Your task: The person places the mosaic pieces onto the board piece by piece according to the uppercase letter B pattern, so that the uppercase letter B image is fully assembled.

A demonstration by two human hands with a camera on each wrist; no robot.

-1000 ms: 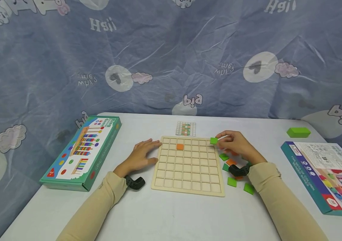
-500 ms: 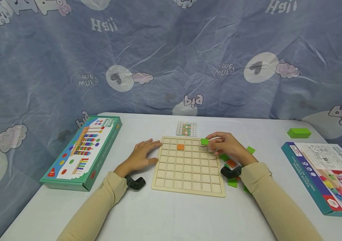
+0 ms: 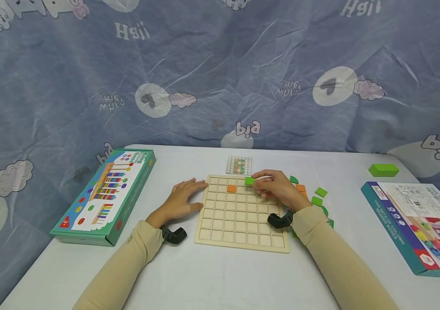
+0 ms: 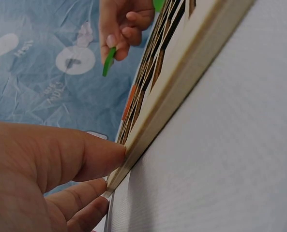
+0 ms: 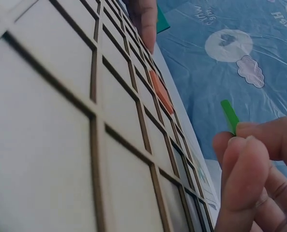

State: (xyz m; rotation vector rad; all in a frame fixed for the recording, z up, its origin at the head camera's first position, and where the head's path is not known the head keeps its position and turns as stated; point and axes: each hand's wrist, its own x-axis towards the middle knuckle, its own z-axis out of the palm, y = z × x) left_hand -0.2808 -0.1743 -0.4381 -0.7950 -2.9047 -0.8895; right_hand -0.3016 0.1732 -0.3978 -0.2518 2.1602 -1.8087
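Note:
A wooden grid board (image 3: 241, 215) lies on the white table, with one orange square tile (image 3: 231, 188) set in a cell near its far side. My right hand (image 3: 276, 187) pinches a green square tile (image 3: 249, 181) between thumb and fingertips, held above the board's far rows. The right wrist view shows this green tile (image 5: 229, 116) seen edge-on, raised off the grid. My left hand (image 3: 179, 200) has its fingers spread, thumb and fingertips touching the board's left edge. In the left wrist view, the thumb (image 4: 102, 154) presses against the board's side (image 4: 172, 87).
Several loose tiles, among them a green one (image 3: 321, 192) and an orange one (image 3: 301, 188), lie right of the board. A small pattern card (image 3: 239, 165) lies behind it. Toy boxes stand left (image 3: 105, 193) and right (image 3: 421, 228), with a green block (image 3: 383, 170) behind the right one.
My right hand has carried the green tile leftward from the board's far right corner, over the far row, toward the orange tile. My left hand stays in place at the board's edge.

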